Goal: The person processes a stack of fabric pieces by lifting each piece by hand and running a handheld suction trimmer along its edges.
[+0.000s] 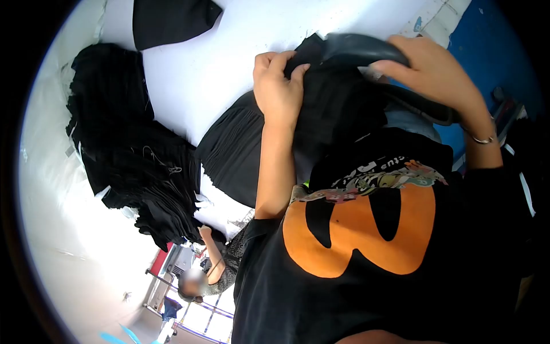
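My left hand [278,86] is closed on the upper edge of a black fabric piece [338,97], thumb and fingers pinching it. To the right, my right hand [424,69] grips a dark, glossy, curved object [364,49]; motion blurs it, and I cannot make out its kind. Its far end lies over the fabric's top edge, close to my left fingers. Below my right hand is a dark curved band [427,106], partly covered. Beside my left forearm a layered stack of black fabric [232,146] fans out on the white table.
A large pile of black fabric pieces [126,132] with loose threads lies at the left of the white table [177,80]. Another black piece [172,23] is at the top. A person [215,264] sits beyond the pile, one hand near it. A blue surface [492,51] shows at right.
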`<state>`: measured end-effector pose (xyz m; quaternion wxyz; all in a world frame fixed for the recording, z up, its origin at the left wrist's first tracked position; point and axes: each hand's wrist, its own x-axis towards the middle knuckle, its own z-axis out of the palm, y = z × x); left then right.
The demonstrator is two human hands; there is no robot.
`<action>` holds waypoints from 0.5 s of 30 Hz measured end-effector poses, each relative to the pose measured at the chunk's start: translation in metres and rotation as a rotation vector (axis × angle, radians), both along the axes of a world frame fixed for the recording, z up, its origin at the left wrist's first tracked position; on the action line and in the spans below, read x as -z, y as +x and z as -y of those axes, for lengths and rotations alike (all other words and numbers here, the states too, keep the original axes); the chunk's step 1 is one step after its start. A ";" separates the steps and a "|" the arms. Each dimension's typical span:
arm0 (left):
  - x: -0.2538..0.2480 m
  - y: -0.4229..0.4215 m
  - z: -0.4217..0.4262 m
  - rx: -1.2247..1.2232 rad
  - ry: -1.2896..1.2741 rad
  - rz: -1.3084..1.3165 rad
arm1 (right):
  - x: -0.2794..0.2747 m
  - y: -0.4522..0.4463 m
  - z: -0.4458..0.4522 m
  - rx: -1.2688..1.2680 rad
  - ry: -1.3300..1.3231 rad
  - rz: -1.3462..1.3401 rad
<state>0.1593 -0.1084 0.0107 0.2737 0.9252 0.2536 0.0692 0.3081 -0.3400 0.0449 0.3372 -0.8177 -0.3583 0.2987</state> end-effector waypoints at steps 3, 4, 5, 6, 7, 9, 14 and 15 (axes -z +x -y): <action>0.013 -0.003 -0.009 0.090 -0.005 0.169 | 0.023 0.005 -0.027 -0.043 0.017 0.064; 0.014 -0.003 -0.011 0.104 -0.048 0.180 | 0.030 0.008 -0.030 -0.014 0.119 0.067; 0.013 -0.004 -0.010 0.112 -0.041 0.175 | 0.034 0.010 -0.032 0.016 0.221 0.074; 0.011 -0.005 -0.008 0.110 -0.027 0.180 | 0.028 0.013 -0.023 0.021 0.226 0.073; 0.009 -0.006 -0.007 0.103 -0.019 0.183 | 0.015 0.015 -0.007 0.032 0.071 -0.072; 0.002 -0.010 -0.006 0.116 0.002 0.230 | 0.004 0.012 0.001 0.028 -0.091 -0.220; -0.018 -0.008 -0.017 -0.076 -0.537 -0.168 | 0.014 -0.003 -0.025 -0.024 -0.014 0.023; -0.011 0.000 -0.012 -0.100 -0.333 -0.126 | 0.017 -0.002 -0.029 -0.022 0.020 0.144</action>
